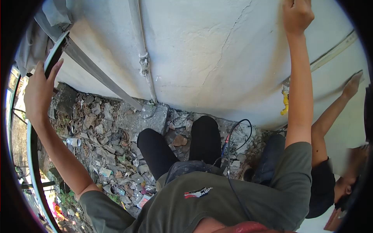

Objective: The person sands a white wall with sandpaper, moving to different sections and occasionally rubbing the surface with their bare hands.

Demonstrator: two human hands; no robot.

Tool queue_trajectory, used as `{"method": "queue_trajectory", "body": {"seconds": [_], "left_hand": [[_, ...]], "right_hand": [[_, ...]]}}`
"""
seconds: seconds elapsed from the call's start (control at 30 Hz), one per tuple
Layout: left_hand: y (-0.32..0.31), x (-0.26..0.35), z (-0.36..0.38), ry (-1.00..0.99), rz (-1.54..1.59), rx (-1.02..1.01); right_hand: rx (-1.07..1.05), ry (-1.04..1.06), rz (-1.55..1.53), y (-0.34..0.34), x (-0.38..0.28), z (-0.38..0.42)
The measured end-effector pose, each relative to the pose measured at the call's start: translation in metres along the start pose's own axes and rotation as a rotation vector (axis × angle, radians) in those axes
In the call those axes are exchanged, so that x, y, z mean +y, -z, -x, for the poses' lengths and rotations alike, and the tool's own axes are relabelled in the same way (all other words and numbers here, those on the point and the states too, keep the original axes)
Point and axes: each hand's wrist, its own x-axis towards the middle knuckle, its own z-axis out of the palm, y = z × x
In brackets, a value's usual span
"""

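My left hand (39,91) is raised at the left, its thumb and fingers spread around the edge of a curved pale rail (32,155) with a dark inner side. High at the upper right, my right hand (298,16) is closed in front of the white wall (186,46). Its fingertips are partly cut off by the top of the view, and I cannot make out what they hold. A yellow tap (285,101) sticks out from the wall below it, just left of my forearm.
Another person's hand (352,84) touches the wall at the right. A grey pipe (136,35) runs down to the ground, beside a slanting grey post (97,70). Rubble and litter (105,139) lie around a concrete block (145,118). A black cable (229,155) loops near my knees.
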Motion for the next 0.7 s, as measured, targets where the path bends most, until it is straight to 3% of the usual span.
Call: {"method": "queue_trajectory", "body": {"seconds": [0.17, 0.27, 0.37, 0.43, 0.53, 0.7], "left_hand": [[0.009, 0.006, 0.009, 0.015, 0.038, 0.014], [0.005, 0.006, 0.009, 0.026, 0.076, 0.046], [0.007, 0.006, 0.010, 0.011, 0.055, 0.049], [0.010, 0.008, 0.014, -0.005, 0.067, 0.087], [0.015, 0.007, 0.019, -0.019, 0.144, 0.056], [0.007, 0.004, 0.010, 0.014, 0.058, 0.043]], "right_hand": [[-0.053, -0.104, -0.029, 0.007, -0.017, 0.018], [-0.057, -0.052, 0.044, 0.009, -0.028, 0.059], [-0.173, -0.131, -0.061, 0.038, -0.059, 0.104], [-0.346, -0.110, -0.063, 0.053, -0.072, 0.135], [-0.401, -0.016, -0.023, 0.066, -0.059, 0.125], [-0.186, -0.061, 0.026, 0.046, 0.001, 0.079]]}}
